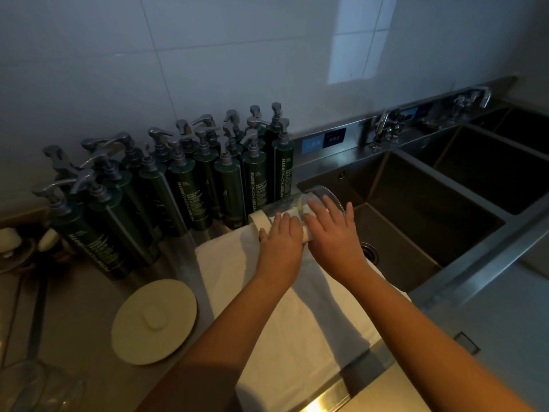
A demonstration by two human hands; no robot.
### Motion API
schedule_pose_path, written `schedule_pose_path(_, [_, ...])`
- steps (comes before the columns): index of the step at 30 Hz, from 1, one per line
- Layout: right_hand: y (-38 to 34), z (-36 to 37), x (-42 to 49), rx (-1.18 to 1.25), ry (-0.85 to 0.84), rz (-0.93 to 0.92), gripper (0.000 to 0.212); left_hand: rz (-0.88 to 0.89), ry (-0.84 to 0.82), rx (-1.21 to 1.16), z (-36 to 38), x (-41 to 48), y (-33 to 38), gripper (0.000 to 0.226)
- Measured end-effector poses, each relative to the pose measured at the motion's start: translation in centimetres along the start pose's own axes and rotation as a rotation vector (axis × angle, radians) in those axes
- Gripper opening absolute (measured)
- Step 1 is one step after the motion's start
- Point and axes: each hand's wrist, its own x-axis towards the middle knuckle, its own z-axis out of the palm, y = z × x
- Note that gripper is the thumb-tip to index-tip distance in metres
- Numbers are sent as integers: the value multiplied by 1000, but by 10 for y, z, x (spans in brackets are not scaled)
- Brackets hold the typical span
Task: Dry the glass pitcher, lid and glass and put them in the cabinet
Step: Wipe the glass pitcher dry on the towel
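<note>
Lying sideways on the towel [267, 292] at the sink's [416, 209] edge, the pitcher [289, 208] is grasped by the left hand [279, 236], right hand [329, 230] resting flat-fingered on it; slick glass could roll — into the sink; lid [154, 321] sits leftward on the counter [89, 292].

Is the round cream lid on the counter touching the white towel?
Apart. The head view shows a strip of bare grey counter between the right edge of the lid and the left edge of the towel.

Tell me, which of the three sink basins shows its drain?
The leftmost basin, beside the white towel; its drain shows, the others' don't.
</note>
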Motion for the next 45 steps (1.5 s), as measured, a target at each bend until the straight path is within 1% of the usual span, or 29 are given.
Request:
schedule_pose_path(2, [-4,0,1,-1,19,-53,48,13,-28,49,1,-5,-8,63])
schedule_pose_path(4, [-8,0,2,12,52,-101,40,36,-22,83,4,-10,-16,68])
schedule_pose_path(6, [-12,-1,3,26,75,-130,33,12,-14,90,7,-13,-24,70])
schedule_pose_path(9, [-16,-2,7,45,77,-149,28,-24,-36,58,8,-18,-30,68])
schedule_pose_path(13, [-10,-2,17,32,27,-154,30,-27,54,21,11,-20,-33,83])
schedule_pose_path(14, [-7,-2,19,20,16,-149,32,-30,17,23,9,-22,-33,85])
schedule_pose_path(17, [-1,-4,24,6,-21,-146,37,-35,-75,31,7,-22,-35,82])
schedule_pose_path(20, [0,-7,28,23,-16,-185,40,-71,-69,12,2,-23,-36,83])
schedule_pose_path(23, [-4,-13,33,79,31,-182,42,-90,-42,-61,-2,-28,-41,76])
schedule_pose_path(25, [-9,-15,37,124,77,-159,40,-86,99,-143,-5,-30,-44,68])
schedule_pose_path(27, [-17,-15,41,181,116,-126,38,-117,197,-198,-11,-31,-47,60])
schedule_pose_path(29, [-26,-14,45,231,140,-92,38,-158,141,-284,-23,-33,-50,59])
schedule_pose_path(31, [-35,-12,47,290,130,-31,37,-198,102,-319,-30,-34,-55,60])
schedule_pose_path(33, [-45,-10,47,375,103,41,35,-237,126,-311,-38,-35,-56,60])
schedule_pose_path(36, [-55,-3,42,485,113,83,34,-280,156,-266,-44,-40,-55,62])
schedule_pose_path(39, [-57,3,38,549,104,120,31,-249,179,-189,-43,-39,-54,63])
schedule_pose_path(43, [-50,2,35,596,73,194,26,-194,169,-182,-38,-31,-49,62])
schedule_pose_path(45, [-45,-1,33,599,73,255,23,-148,200,-178,-34,-26,-46,62])
